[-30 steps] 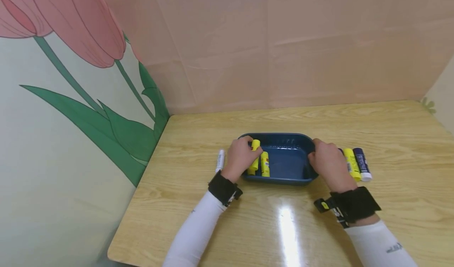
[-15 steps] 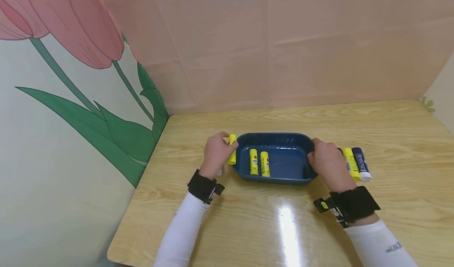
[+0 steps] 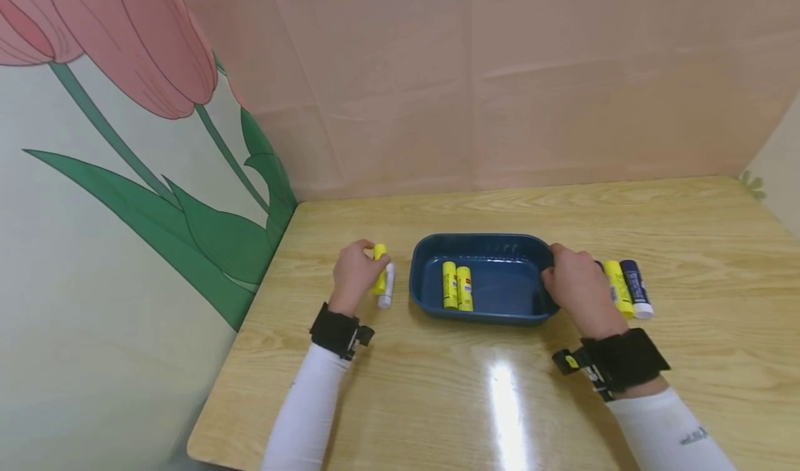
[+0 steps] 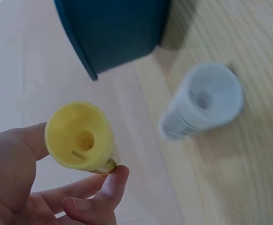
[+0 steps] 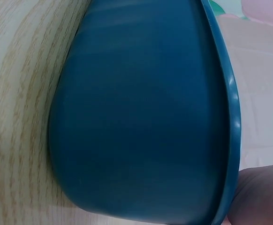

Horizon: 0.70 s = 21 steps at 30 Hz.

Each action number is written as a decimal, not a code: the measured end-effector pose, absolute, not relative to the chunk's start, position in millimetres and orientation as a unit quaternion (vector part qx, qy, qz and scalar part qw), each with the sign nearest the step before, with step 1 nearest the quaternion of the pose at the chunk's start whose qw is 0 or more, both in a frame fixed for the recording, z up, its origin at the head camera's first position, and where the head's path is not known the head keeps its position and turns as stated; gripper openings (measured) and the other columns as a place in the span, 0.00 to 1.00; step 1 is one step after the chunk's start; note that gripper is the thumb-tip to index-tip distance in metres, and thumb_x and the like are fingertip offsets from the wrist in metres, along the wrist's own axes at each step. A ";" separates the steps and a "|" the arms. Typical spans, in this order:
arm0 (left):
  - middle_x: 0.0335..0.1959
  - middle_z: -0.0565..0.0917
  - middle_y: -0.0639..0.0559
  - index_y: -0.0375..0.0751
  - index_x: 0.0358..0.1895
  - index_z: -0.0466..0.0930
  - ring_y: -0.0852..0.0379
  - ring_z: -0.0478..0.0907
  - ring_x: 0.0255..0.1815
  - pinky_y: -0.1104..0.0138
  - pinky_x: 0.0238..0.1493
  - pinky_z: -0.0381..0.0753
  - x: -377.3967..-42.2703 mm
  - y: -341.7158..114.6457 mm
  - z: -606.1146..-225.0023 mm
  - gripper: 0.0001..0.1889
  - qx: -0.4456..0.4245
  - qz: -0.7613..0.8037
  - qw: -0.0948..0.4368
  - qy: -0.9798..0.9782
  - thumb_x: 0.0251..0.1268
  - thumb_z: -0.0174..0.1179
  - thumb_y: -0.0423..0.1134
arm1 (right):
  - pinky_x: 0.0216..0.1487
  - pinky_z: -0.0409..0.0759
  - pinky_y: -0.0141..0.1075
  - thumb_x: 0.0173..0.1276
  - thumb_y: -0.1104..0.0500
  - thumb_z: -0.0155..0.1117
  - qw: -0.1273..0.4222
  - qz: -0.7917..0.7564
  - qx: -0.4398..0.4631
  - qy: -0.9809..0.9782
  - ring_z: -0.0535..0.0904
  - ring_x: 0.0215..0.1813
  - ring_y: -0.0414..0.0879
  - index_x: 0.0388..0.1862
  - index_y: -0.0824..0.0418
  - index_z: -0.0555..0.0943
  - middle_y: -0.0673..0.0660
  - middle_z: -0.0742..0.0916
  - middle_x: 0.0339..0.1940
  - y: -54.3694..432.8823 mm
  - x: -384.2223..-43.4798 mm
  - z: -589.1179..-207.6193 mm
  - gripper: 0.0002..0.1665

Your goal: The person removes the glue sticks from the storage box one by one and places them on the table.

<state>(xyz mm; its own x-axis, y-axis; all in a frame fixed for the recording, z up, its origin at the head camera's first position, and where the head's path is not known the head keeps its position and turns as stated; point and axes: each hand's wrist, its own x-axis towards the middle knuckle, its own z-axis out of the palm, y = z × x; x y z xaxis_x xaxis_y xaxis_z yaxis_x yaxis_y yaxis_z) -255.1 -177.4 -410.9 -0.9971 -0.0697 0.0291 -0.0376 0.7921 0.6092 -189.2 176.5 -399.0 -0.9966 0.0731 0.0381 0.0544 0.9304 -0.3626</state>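
Observation:
My left hand (image 3: pixel 353 276) pinches a yellow glue stick (image 3: pixel 379 271) between thumb and fingers, left of the blue dish (image 3: pixel 484 319). In the left wrist view its hollow round end faces the camera, clear of the table. A white glue stick (image 3: pixel 387 287) lies on the wood close beside that hand. Two more yellow glue sticks, one (image 3: pixel 450 285) left of the other (image 3: pixel 464 289), lie side by side inside the dish. My right hand (image 3: pixel 580 289) grips the dish's right end at the rim; the right wrist view is mostly filled by the dish's outer wall.
Right of the dish, partly behind my right hand, lie a yellow glue stick (image 3: pixel 619 289) and a dark purple one with a white end (image 3: pixel 637 289). Another dark one is mostly hidden there. The wooden table (image 3: pixel 437 394) meets a pink-covered wall (image 3: pixel 500 110) behind.
My left hand has carried the yellow glue stick out of the dish and leftward to beside the white one. The two sticks in the dish now lie closer together. My right hand stays put.

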 end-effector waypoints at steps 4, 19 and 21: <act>0.42 0.87 0.45 0.39 0.59 0.81 0.54 0.83 0.34 0.65 0.31 0.80 -256.7 -183.4 -417.8 0.25 0.048 -0.324 0.011 -0.945 0.63 0.66 0.50 | 0.24 0.76 0.39 0.68 0.65 0.59 0.029 0.183 -0.032 -0.982 0.78 0.30 0.56 0.61 0.79 0.70 0.78 0.82 0.43 177.9 -189.3 -399.5 0.26; 0.49 0.85 0.41 0.40 0.61 0.79 0.52 0.80 0.35 0.63 0.34 0.77 -256.9 -187.2 -436.2 0.26 0.080 -0.300 -0.041 -0.950 0.65 0.65 0.50 | 0.24 0.77 0.39 0.69 0.65 0.60 0.023 0.185 -0.034 -0.982 0.78 0.32 0.57 0.63 0.79 0.69 0.80 0.81 0.46 185.5 -188.3 -396.5 0.27; 0.48 0.85 0.41 0.40 0.61 0.79 0.52 0.80 0.35 0.63 0.34 0.77 -256.4 -186.2 -436.1 0.25 0.080 -0.300 -0.043 -0.950 0.65 0.65 0.49 | 0.24 0.76 0.39 0.69 0.65 0.60 0.021 0.186 -0.034 -0.982 0.78 0.31 0.57 0.63 0.79 0.69 0.79 0.81 0.46 187.1 -188.1 -395.3 0.27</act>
